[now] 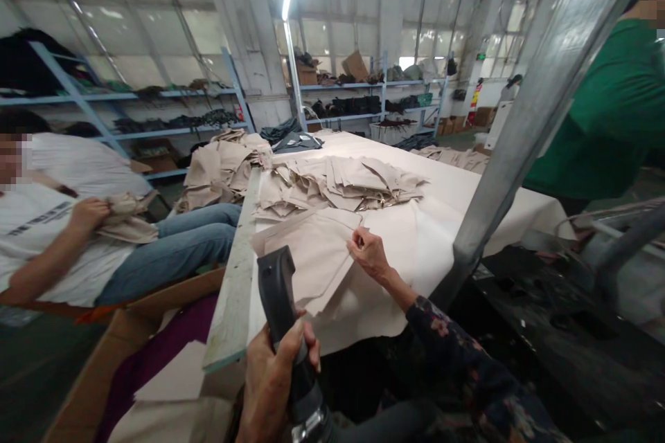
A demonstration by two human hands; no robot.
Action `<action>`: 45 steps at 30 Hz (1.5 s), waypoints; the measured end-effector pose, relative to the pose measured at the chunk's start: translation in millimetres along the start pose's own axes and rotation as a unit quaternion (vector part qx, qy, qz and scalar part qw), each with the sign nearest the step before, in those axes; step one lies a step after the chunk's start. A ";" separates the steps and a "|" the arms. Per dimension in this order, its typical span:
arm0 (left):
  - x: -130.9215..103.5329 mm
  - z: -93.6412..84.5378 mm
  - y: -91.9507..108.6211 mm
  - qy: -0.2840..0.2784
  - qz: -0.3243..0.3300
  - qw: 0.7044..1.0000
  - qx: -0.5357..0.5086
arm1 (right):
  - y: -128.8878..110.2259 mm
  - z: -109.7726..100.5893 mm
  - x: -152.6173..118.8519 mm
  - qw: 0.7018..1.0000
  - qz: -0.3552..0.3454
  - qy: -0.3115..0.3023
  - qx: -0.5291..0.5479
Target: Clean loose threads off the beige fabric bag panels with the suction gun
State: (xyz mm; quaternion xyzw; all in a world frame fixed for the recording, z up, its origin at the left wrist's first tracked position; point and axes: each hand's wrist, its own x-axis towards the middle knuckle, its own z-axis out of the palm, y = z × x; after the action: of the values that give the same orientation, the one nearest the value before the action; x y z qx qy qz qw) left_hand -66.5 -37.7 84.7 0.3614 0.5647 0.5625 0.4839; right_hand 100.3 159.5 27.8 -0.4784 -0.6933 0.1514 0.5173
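My left hand (280, 374) is wrapped around a black vacuum hose handle (283, 291), its bent end pointing up over the table's front left corner. A stack of flat beige fabric pieces (304, 252) lies just beyond it on the table. At that stack's right edge is my right hand (368, 252), its fingers closed in a pinch; what is between them is too small to make out. Behind the stack lies a loose heap of beige fabric pieces (343, 180), some with dark cord-like edges.
A person in a white shirt (67, 214) sits at left, holding beige fabric. A cardboard box (132, 346) with purple and beige cloth stands below them. A slanting metal post (519, 131) rises at right, beside a person in green (603, 111). Shelves (343, 86) line the back.
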 end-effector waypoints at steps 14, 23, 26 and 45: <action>44.1 70.3 -22.7 -0.212 -0.053 0.975 0.037 | 38.6 -5.4 -36.3 0.918 0.141 0.031 0.370; 75.2 104.9 -24.7 -0.278 -0.068 0.956 0.069 | 42.2 -19.8 -39.4 0.868 0.160 -0.039 0.469; 89.5 112.7 -13.5 -0.259 -0.053 0.963 0.055 | 43.0 -24.0 -41.7 0.854 0.181 -0.088 0.480; 86.0 89.5 -21.3 -0.182 -0.059 0.981 -0.011 | 38.3 -27.4 -41.2 0.843 0.162 -0.155 0.489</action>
State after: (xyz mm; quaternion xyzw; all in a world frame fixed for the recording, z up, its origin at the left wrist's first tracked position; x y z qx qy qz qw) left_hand -1.6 67.5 60.7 0.4185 0.4809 0.4640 0.6150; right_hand 143.6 136.9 -11.3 -0.2390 -0.5131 0.6249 0.5377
